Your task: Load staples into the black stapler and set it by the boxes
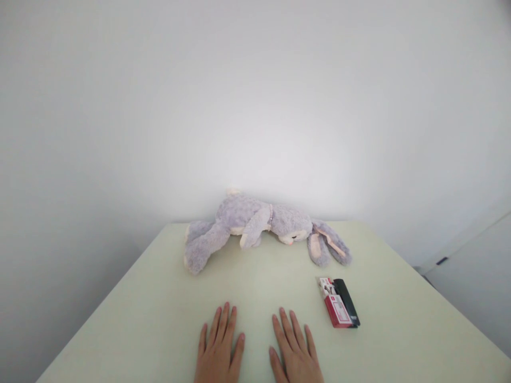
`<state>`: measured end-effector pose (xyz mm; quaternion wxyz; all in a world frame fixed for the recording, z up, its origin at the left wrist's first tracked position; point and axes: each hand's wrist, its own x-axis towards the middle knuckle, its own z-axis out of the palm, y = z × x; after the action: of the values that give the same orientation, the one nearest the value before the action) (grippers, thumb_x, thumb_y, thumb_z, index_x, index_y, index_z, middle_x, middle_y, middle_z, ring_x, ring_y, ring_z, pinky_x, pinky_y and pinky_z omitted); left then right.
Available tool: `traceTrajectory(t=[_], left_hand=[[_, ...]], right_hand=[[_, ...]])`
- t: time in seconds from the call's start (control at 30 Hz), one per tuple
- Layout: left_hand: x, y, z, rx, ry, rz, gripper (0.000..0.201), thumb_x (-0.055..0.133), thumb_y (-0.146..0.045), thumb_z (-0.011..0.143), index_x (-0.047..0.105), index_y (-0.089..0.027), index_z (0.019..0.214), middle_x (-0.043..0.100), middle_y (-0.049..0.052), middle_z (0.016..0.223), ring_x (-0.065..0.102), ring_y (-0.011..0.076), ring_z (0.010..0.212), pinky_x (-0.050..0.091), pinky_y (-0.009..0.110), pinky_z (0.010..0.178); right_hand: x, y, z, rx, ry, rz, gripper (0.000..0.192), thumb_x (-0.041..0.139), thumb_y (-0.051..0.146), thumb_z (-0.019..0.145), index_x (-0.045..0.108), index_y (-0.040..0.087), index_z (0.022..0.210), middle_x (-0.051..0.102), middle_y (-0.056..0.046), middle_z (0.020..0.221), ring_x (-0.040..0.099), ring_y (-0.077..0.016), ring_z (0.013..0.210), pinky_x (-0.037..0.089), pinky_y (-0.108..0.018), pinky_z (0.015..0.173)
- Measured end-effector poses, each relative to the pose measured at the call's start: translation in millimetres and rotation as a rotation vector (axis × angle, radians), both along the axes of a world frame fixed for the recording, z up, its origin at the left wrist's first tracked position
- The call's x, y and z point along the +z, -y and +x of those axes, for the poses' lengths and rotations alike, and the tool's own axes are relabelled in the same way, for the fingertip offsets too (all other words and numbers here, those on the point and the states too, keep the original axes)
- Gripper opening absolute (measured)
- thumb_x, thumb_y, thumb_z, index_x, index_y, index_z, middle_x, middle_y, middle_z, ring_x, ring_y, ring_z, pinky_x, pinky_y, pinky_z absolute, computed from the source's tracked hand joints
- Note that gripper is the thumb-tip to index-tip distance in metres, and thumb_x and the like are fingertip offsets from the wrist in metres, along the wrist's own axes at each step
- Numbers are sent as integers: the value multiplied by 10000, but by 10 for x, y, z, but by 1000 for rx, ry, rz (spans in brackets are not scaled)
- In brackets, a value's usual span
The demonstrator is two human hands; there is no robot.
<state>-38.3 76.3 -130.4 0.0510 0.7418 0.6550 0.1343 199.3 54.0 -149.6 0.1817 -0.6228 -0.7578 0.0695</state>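
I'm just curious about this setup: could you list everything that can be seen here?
plush rabbit: one, lilac-grey with pale pink inner ears, lying on its side at the far edge of the table.
small pack: one, red, white and black, flat on the table right of the hands.
table: one, pale cream-green, against the wall.
wall: white, behind the table.
left hand: flat on the table, holding nothing.
right hand: flat on the table, holding nothing.

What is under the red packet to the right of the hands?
The red packet lies partly on a black flat item, both on the table. How far the black item extends beneath is hidden.
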Motion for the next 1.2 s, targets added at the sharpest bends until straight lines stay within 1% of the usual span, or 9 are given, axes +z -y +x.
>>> traceTrajectory(t=[0.2,0.37,0.5,0.6,0.77,0.87,1.03,1.2], left_hand=[[-27,3,-8,0,0,2,624,361,-495,1009,228,-332,1597,223,-14,1674,228,282,1560,194,591,1252],[-31,0,-2,2,-2,2,626,363,-493,1009,226,-326,1597,221,-12,1676,232,284,1559,193,593,1251],[-33,-6,-6,3,-9,1,627,359,-497,1011,221,-334,1600,217,-17,1678,225,280,1561,196,587,1251],[-42,-5,-10,0,-20,10,626,349,-494,1016,208,-331,1604,209,-15,1683,216,274,1565,189,577,1253],[-55,3,-10,-1,-37,25,623,354,-481,1018,220,-312,1603,226,1,1682,231,275,1561,189,575,1251],[-62,6,-6,0,-54,29,622,346,-481,1022,210,-312,1605,217,-6,1683,229,266,1562,192,575,1250],[-91,1,-3,4,-64,47,621,359,-479,1018,218,-318,1602,229,-5,1681,242,273,1558,194,573,1250],[-106,-10,-9,-3,-67,38,621,359,-481,1015,228,-315,1598,243,-1,1676,259,278,1552,206,574,1246]], right_hand=[[24,1,-4,-2,-1,-2,756,490,366,969,71,452,1592,235,32,1643,337,-379,1490,336,-707,1155],[36,4,-11,-12,-13,11,761,512,355,955,105,458,1590,257,46,1638,357,-379,1482,333,-693,1166],[61,10,-22,-10,10,-3,752,487,361,970,76,446,1595,237,36,1644,334,-370,1495,332,-692,1164],[82,15,-22,-6,43,3,736,465,378,984,62,437,1598,229,38,1647,333,-355,1498,351,-662,1166],[55,10,-5,-1,155,97,718,447,438,995,83,383,1612,269,10,1636,400,-343,1469,416,-616,1128],[19,3,5,1,217,150,709,425,453,1002,89,354,1618,289,-5,1629,430,-333,1454,435,-594,1108],[0,0,8,-6,234,185,699,420,459,996,111,369,1616,309,17,1624,453,-319,1443,430,-552,1107],[6,-8,10,-6,239,234,695,421,464,994,137,353,1619,346,3,1611,486,-320,1419,433,-538,1086]])
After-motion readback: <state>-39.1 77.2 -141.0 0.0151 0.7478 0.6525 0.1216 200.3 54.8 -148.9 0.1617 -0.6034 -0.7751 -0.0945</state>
